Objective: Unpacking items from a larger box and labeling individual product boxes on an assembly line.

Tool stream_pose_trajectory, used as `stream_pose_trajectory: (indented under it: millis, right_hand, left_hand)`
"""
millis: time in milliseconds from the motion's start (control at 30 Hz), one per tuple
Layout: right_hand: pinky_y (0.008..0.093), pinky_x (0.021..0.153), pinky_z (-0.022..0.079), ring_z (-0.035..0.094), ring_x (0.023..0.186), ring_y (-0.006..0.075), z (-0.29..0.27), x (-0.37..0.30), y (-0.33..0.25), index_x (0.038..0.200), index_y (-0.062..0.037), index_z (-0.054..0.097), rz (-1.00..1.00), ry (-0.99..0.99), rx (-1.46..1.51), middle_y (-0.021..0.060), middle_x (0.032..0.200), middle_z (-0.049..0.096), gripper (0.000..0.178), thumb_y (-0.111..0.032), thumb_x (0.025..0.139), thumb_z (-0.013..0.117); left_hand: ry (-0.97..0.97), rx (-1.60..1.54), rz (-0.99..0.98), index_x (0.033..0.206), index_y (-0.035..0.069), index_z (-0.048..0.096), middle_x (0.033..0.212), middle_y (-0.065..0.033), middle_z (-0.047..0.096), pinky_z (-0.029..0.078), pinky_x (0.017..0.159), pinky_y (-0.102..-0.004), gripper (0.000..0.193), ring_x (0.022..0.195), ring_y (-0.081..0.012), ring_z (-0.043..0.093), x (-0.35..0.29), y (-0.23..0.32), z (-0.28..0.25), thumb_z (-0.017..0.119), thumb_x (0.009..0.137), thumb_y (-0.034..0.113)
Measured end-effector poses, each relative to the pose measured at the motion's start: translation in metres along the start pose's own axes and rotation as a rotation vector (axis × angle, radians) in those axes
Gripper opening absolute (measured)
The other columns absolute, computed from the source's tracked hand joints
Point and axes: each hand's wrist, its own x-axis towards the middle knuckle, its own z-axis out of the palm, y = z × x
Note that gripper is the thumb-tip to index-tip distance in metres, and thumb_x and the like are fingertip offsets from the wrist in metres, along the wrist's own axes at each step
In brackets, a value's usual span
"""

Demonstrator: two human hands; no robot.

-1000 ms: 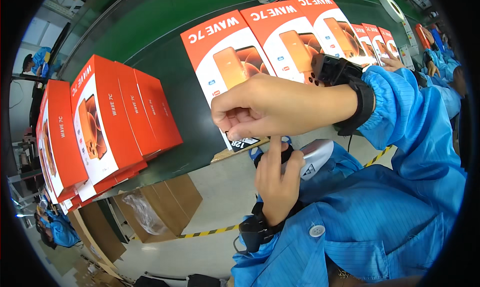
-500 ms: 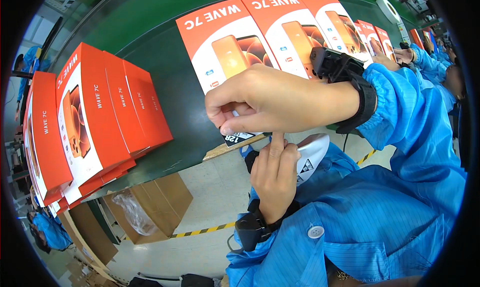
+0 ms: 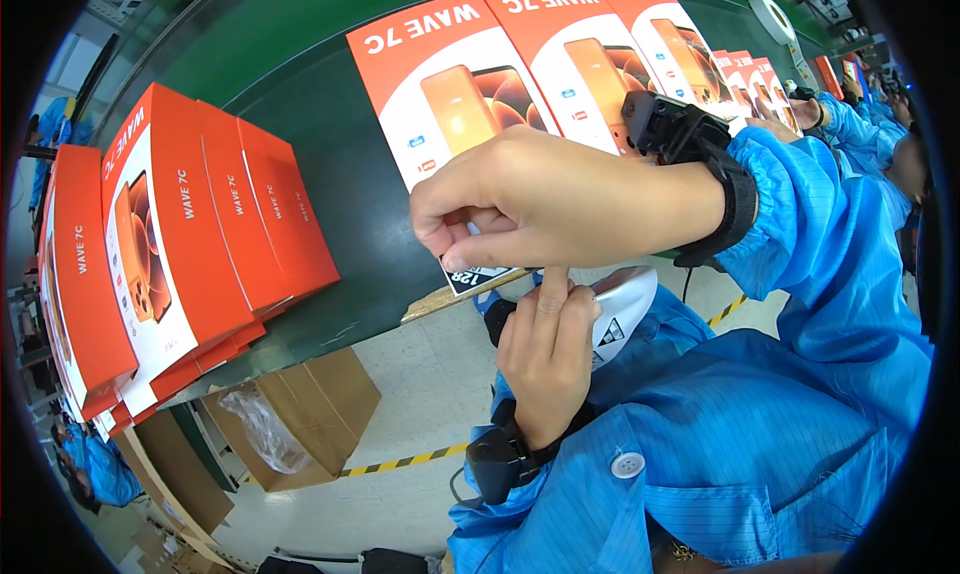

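My right hand (image 3: 530, 199) reaches across from the right with fingers curled and thumb and fingertips pinched at the near corner of the closest orange-and-white phone box (image 3: 395, 99). A small black-and-white corner label (image 3: 468, 278) shows just under the thumb; whether it is pinched or pressed on the box is hidden. Below it, my left hand (image 3: 545, 364) is closed on a glossy white label sheet (image 3: 628, 299) with black triangular marks. The left index finger points up under my right hand. Both wrists carry black strapped devices.
Orange boxes (image 3: 240, 214) are stacked on the green table (image 3: 350, 174) at left. More phone boxes (image 3: 560, 54) run rightward, beside a co-worker's hand (image 3: 775, 124). A white tape roll (image 3: 770, 16) lies at the far right. Below stands an open carton (image 3: 320, 404) with clear plastic.
The view has shifted slightly, so the boxes sit a little further left. Both my hands keep almost the same pose.
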Motion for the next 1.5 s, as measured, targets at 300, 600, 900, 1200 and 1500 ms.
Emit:
stream_pose_trajectory:
  millis: [300,600,900,1200,1500]
  right_hand:
    - [0.0297,0.052,0.039,0.050,0.055,0.0192,-0.002,0.000,-0.001,0.067,-0.0008,0.049,0.006,-0.004,0.000,0.0076,0.057,0.049,0.009,-0.009,0.069,0.053]
    - [0.0332,0.055,0.045,0.055,0.062,0.0266,0.011,-0.009,0.010,0.085,-0.0046,0.046,-0.355,0.167,-0.507,0.0088,0.071,0.052,0.027,-0.018,0.067,0.061]
    - [0.0364,0.058,0.041,0.054,0.065,0.0271,-0.005,-0.011,-0.003,0.081,-0.0023,0.045,-0.053,0.302,-0.263,0.0131,0.068,0.051,0.024,-0.019,0.071,0.059]
    - [0.0341,0.070,0.043,0.050,0.086,0.0280,0.004,-0.087,-0.023,0.118,-0.0006,0.036,-0.117,0.106,-0.359,0.0148,0.098,0.048,0.065,-0.025,0.065,0.064]
    - [0.0361,0.063,0.043,0.055,0.074,0.0281,-0.013,-0.107,-0.017,0.100,-0.0048,0.051,-0.086,0.121,-0.043,0.0107,0.078,0.056,0.035,-0.027,0.074,0.056]
  left_hand:
    - [-0.004,-0.007,-0.004,0.073,0.002,0.052,0.100,-0.0128,0.055,0.038,0.049,-0.0273,0.011,0.060,-0.0190,0.049,0.000,0.000,0.001,0.059,0.065,0.006]
    - [0.000,0.016,0.012,0.073,0.001,0.052,0.101,-0.0153,0.054,0.039,0.050,-0.0281,0.011,0.058,-0.0206,0.049,-0.002,0.000,0.000,0.059,0.066,0.005]
    - [0.091,-0.121,-0.160,0.076,0.000,0.049,0.097,-0.0147,0.054,0.041,0.059,-0.0301,0.011,0.063,-0.0219,0.049,0.008,0.005,-0.025,0.050,0.078,0.011]
    - [0.217,-0.776,-0.724,0.099,-0.002,0.042,0.093,-0.0088,0.049,0.038,0.073,-0.0256,0.036,0.081,-0.0167,0.047,0.022,0.024,-0.051,0.047,0.083,0.030]
    - [-0.047,-0.450,-0.340,0.081,-0.001,0.049,0.075,-0.0042,0.044,0.033,0.063,-0.0219,0.042,0.071,-0.0123,0.043,0.039,0.032,-0.045,0.060,0.073,0.038]
